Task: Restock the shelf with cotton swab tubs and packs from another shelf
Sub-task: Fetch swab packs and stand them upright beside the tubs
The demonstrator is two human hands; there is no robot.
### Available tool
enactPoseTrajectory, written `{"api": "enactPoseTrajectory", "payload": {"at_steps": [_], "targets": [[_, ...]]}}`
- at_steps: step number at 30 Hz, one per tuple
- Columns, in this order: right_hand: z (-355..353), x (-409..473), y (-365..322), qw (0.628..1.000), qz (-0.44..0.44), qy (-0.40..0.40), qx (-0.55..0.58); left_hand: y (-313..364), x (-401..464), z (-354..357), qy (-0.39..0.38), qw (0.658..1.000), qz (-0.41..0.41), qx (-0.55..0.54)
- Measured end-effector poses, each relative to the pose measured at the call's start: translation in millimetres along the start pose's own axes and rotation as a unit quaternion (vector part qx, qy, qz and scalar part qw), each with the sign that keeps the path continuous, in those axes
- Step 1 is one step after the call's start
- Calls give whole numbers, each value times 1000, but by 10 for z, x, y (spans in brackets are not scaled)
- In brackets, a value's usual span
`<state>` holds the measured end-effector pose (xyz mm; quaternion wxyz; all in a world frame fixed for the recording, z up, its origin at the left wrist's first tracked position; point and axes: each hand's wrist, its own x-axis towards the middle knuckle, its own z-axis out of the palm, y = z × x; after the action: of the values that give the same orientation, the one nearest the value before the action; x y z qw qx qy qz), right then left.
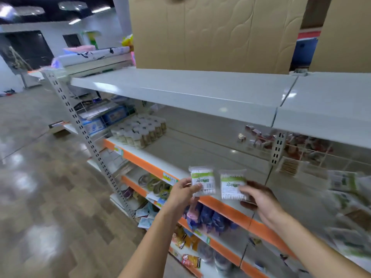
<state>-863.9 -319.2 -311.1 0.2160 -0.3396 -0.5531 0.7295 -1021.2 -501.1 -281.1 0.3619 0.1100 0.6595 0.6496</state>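
- Orange-edged shelf (200,157) stood mostly bare; swab tubs (140,131) far left; glossy shop floor (40,177).
- Left hand (182,192) pinched a green-labelled cotton swab pack (202,182); right hand (259,197) gripped another pack (232,185). Label writing unreadable.

Two clear green-labelled swab packs (202,182) (233,184) — upright, side by side — above the orange-edged shelf (200,155).

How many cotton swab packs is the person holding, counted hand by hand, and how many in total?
Cotton swab pack in the left hand: 1
Cotton swab pack in the right hand: 1
Total held: 2
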Motion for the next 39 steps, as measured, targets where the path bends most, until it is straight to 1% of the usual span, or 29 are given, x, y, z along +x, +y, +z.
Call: {"api": "enactPoseTrajectory", "payload": {"at_steps": [5, 10, 15, 23, 27, 30, 33, 35, 39], "targets": [[590, 131, 76, 1000, -18, -25, 5, 147, 109, -532, 5, 1000, 12, -3], [1100, 270, 137, 998, -11, -49, 21, 235, 200, -1002, 33, 999, 19, -2], [1512, 459, 196, 997, 3, -74, 17, 310, 321, -1374, 41, 999, 20, -9], [2240, 992, 200, 995, 13, -94, 23, 418, 899, -1979, 78, 997, 23, 2], [2499, 1369, 182, 998, 0, -54, 29, 494, 1329, -2173, 72, 997, 15, -4], [2605, 1598, 172, 999, -5, -37, 28, 568, 1622, -2252, 53, 999, 7, 0], [2647, 1780, 150, 999, -2, -27, 25, 658, 1915, -2303, 31, 998, 14, 44], [2654, 1890, 130, 1000, 5, -5, 24, 723, 2077, -2314, 17, 997, 20, 71], [2651, 2031, 135, 999, 9, 31, 16, 809, 2371, -2306, 15, 989, 52, 137]]}}
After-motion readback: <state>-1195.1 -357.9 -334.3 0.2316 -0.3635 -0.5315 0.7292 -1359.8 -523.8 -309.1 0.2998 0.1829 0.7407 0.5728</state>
